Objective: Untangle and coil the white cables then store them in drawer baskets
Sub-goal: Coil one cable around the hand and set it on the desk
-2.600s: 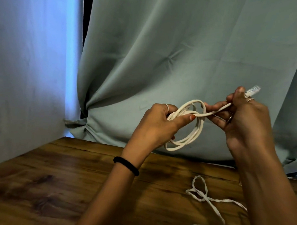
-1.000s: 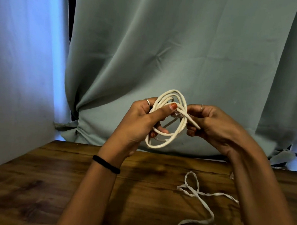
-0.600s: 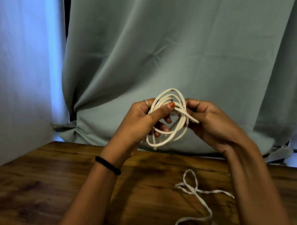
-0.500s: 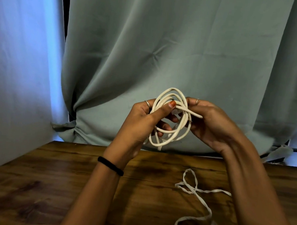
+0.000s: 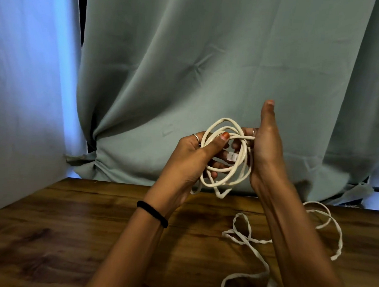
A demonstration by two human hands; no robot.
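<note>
— Where is the coiled white cable (image 5: 226, 153)?
— Held up above the far edge of the table (image 5: 71, 236), between both hands.
— How are they gripping?
— The left hand (image 5: 192, 156) curls round the loops, thumb pressed on top. The right hand (image 5: 265, 151) pinches a strand with its fingers, thumb raised.
— Anything else?
— A loose white cable (image 5: 245, 239) lies on the table's right side.

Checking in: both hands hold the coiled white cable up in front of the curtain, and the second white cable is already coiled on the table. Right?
Not quite. The head view shows the second cable lying loose and sprawled on the table, not coiled. The rest holds: the left hand and right hand hold the coiled cable up in front of the curtain.
</note>
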